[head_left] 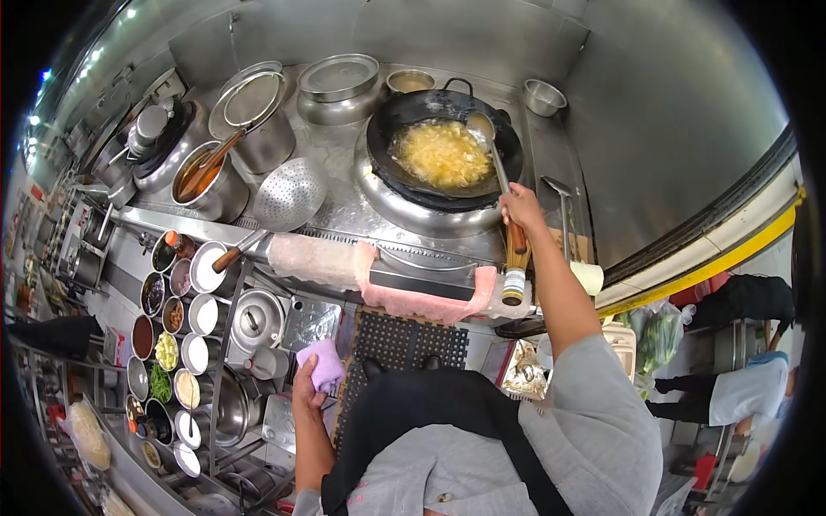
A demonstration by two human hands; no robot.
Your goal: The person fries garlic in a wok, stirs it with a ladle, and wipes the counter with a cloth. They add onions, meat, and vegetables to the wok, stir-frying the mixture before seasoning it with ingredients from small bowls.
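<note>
My right hand is closed around the wooden handle of a metal ladle. The ladle's bowl rests at the right inner side of a black wok, beside yellowish, bubbling food in liquid. The wok sits on a round steel burner ring. Down by my left side, my left hand grips a folded purple cloth, away from the stove. Just below my right hand stand a bamboo brush and a labelled bottle.
A perforated strainer lies left of the wok, near a steel pot with wooden-handled tools. Several seasoning containers line the left rack. A spatula leans at right, below a metal bowl. Another person is at far right.
</note>
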